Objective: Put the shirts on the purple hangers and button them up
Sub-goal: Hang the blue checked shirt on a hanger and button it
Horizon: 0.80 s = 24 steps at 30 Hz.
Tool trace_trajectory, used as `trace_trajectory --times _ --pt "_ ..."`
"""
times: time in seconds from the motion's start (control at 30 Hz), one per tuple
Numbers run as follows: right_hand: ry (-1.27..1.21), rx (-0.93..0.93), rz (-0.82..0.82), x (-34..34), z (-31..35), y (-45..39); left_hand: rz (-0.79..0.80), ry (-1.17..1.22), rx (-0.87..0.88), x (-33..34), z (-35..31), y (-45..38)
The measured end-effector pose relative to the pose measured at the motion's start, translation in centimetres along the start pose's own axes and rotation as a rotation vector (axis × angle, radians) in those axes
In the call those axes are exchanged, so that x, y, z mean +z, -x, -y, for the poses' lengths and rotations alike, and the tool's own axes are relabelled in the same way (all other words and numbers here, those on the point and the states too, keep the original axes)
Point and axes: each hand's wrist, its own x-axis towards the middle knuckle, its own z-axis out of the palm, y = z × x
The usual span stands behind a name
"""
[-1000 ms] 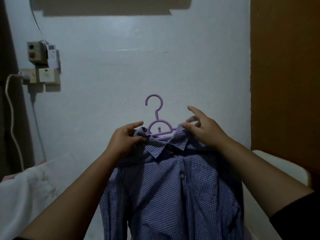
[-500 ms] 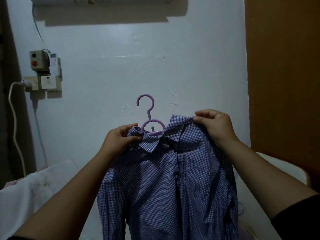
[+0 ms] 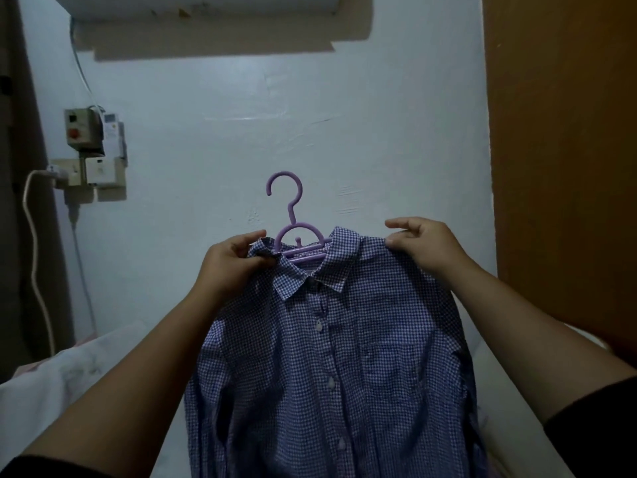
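Observation:
A blue-and-white checked shirt [image 3: 331,367] hangs in front of me on a purple hanger [image 3: 293,232], whose hook rises above the collar. The shirt's front faces me, with white buttons down the placket and a chest pocket on the right. My left hand [image 3: 231,267] pinches the left side of the collar where the hanger enters. My right hand [image 3: 424,246] pinches the right shoulder of the shirt near the collar. The hanger's arms are hidden inside the shirt.
A pale wall [image 3: 275,132] stands behind the shirt, with a switch box and socket [image 3: 93,150] and a hanging cable [image 3: 34,250] at the left. An orange-brown panel [image 3: 565,150] fills the right. White bedding [image 3: 62,391] lies low at the left and a white surface [image 3: 510,401] at the right.
My right hand has slid from the collar outward to the shirt's right shoulder, spreading it. The shirt and hanger shifted slightly left and the camera tilted up.

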Motion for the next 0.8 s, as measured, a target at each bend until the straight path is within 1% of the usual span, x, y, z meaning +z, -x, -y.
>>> trace_trajectory --times 0.17,0.27,0.3,0.33,0.43,0.47,0.53,0.57,0.6,0.73,0.8 --pt "-0.316 0.013 -0.128 0.2 -0.4 0.8 0.029 -0.01 -0.032 -0.2 0.3 -0.1" --pt "-0.407 -0.046 -0.07 0.5 -0.6 1.4 0.018 0.012 -0.043 -0.2 0.2 -0.1" --pt "-0.351 -0.093 -0.033 0.6 -0.7 1.5 0.008 0.028 -0.045 -0.2 0.1 -0.1" --pt "-0.2 -0.17 0.0 0.6 -1.0 1.6 0.0 0.047 -0.045 -0.3 -0.1 0.0" --pt "0.5 -0.445 0.067 0.9 -2.5 1.3 -0.002 0.076 -0.031 -0.6 -0.6 -0.1" --pt "0.672 -0.538 0.075 1.1 -2.9 1.3 0.002 0.082 -0.023 -0.7 -0.8 -0.1" --pt "0.919 -0.748 0.071 1.4 -4.2 1.0 0.016 0.087 -0.002 -1.0 -1.1 -0.2" --pt "0.986 -0.824 0.05 1.4 -4.6 0.8 0.026 0.083 0.014 -1.2 -1.2 -0.1" --pt "1.004 -0.882 0.014 1.4 -4.9 0.6 0.037 0.078 0.03 -1.4 -1.4 0.0" --pt "0.918 -1.031 -0.145 1.6 -5.6 0.0 0.049 0.038 0.113 -1.9 -1.9 0.0" --pt "0.91 -1.064 -0.166 1.7 -5.7 -0.5 0.036 -0.008 0.152 -2.1 -2.2 -0.3"
